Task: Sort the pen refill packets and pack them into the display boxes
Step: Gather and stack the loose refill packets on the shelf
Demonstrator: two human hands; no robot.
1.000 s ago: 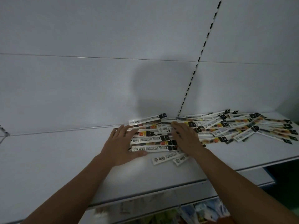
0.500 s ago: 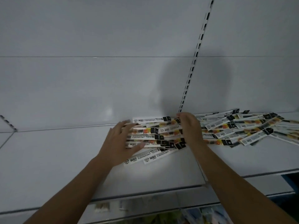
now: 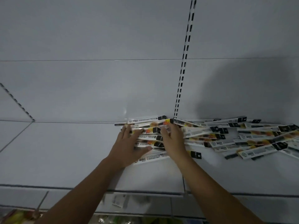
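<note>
White shelf (image 3: 68, 159), metal, seam across near its right half. White back panel (image 3: 97, 38) behind it with one horizontal joint line. Slotted upright (image 3: 184, 62) runs vertically down the panel to the shelf's rear edge. Second slotted strip (image 3: 17, 102) angled at far left. Below the front edge: blurred price tag (image 3: 118, 200), colourful goods (image 3: 17, 217) at bottom left.

Bare left hand (image 3: 127, 147), bare right hand (image 3: 174, 143), sleeveless forearms
</note>
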